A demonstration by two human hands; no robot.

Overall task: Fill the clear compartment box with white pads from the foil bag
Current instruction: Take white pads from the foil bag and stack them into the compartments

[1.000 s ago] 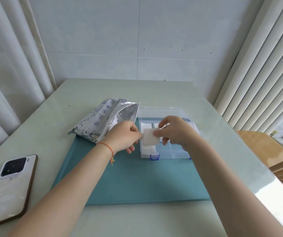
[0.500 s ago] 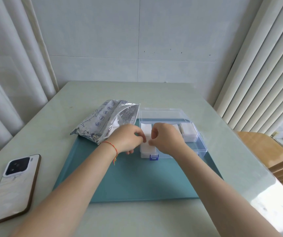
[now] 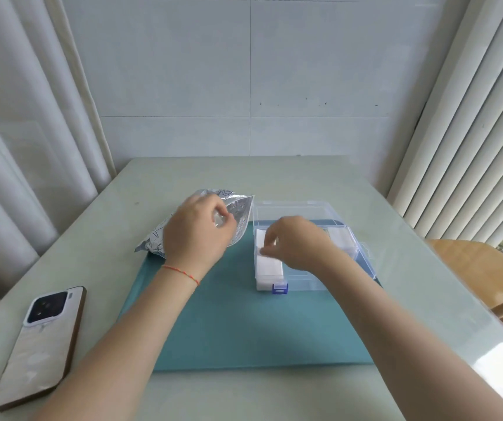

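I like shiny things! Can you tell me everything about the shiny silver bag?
The foil bag is crinkly silver with small blue printed marks on its outside. It lies on its side, partly on the teal mat and partly on the table, left of the clear box. Its mouth faces the box. The left hand reaches over it at the mouth.

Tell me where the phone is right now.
The phone lies at the near left of the table, left of the teal mat and the left forearm.

foil bag [image 3: 238,220] mouth behind left hand [image 3: 197,235], chair [image 3: 487,268] cropped
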